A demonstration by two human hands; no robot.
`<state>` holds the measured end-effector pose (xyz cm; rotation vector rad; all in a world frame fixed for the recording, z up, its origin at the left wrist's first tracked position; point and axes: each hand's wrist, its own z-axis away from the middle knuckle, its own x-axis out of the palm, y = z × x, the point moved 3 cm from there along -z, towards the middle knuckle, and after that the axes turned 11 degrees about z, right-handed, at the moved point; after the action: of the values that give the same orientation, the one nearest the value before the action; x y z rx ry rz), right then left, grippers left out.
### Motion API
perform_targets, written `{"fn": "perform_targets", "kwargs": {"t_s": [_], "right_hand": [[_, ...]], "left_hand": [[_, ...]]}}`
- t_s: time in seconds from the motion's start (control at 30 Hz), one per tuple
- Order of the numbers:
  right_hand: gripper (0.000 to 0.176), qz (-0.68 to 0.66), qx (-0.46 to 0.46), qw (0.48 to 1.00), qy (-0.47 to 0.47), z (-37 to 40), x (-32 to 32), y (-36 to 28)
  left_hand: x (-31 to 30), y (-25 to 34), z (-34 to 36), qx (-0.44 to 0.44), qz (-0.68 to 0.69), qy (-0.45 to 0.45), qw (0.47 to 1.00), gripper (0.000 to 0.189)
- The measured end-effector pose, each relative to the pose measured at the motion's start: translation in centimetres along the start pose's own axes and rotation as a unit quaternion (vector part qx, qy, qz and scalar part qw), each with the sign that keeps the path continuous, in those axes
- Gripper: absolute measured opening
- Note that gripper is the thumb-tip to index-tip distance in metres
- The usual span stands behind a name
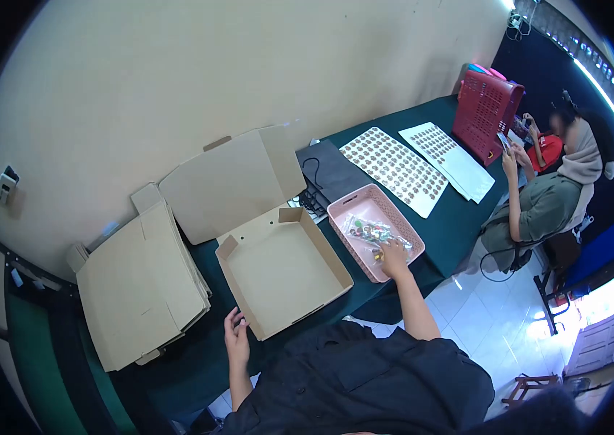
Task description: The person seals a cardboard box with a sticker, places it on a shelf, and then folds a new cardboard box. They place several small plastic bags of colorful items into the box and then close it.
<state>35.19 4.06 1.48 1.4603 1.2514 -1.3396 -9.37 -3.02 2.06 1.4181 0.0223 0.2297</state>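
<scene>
No legible text, label or number on cardboard box [281,272], pink basket [354,210] or printed sheets [394,168].

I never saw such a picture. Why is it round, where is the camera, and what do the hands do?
No machine here: a camera on a person's head looks down, and its wide lens bends the picture. The left hand rests open at the near corner of an open cardboard box on the green table. The right hand reaches into a pink basket and touches small packets; whether its grip has closed is unclear. Flat cardboard lies left; another person sits at the right.
</scene>
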Motion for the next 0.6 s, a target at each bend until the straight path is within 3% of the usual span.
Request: {"fn": "perform_targets", "kwargs": {"t_s": [0.07,0.1,0.13,0.2,0.23,0.27,0.33,0.4,0.47,0.53,0.6], "right_hand": [[0.048,0.093,0.048,0.986,-0.126,0.9,1.2,1.4],[0.038,0.098,0.032,0.992,-0.073,0.9,1.2,1.5],[0.038,0.097,0.034,0.992,-0.07,0.7,1.4,1.7],[0.027,-0.026,0.051,0.998,-0.015,0.4,0.3,1.2],[0.02,-0.069,0.032,0.992,0.104,0.4,-0.4,0.6],[0.02,-0.071,0.035,0.991,0.106,0.2,-0.7,-0.3],[0.02,-0.24,0.056,0.944,0.218,0.3,-2.5,-2.5],[0.024,-0.309,0.053,0.926,0.208,0.5,-4.6,-5.9],[0.023,-0.39,0.061,0.919,0.022,1.1,-5.2,-10.0],[0.025,-0.412,-0.034,0.91,0.011,2.3,-6.5,-14.8],[0.026,-0.44,-0.148,0.886,-0.009,4.0,-4.1,-18.7]], "left_hand": [[1.3,0.3,-1.3,0.029,0.037,-0.048,0.998,0.035],[2.2,1.2,-1.6,0.02,0.033,-0.07,0.997,0.034],[2.8,1.4,-2.1,0.024,0.033,-0.072,0.997,0.034],[4.1,1.9,-3.1,0.039,0.007,-0.117,0.992,0.033],[4.7,2.2,-3.5,0.032,0.014,-0.127,0.991,0.032],[5.2,2.5,-3.9,0.034,0.012,-0.13,0.991,0.032],[6.5,3.1,-4.3,0.044,0.004,-0.183,0.982,0.032],[7.5,3.1,-4.5,0.035,-0.004,-0.187,0.982,0.031],[8.8,2.9,-4.6,0.024,-0.024,-0.226,0.974,0.032],[10.2,3.0,-4.0,0.006,-0.013,-0.219,0.976,0.036],[10.7,2.6,-3.4,0.044,0.078,-0.196,0.976,0.041]]}}
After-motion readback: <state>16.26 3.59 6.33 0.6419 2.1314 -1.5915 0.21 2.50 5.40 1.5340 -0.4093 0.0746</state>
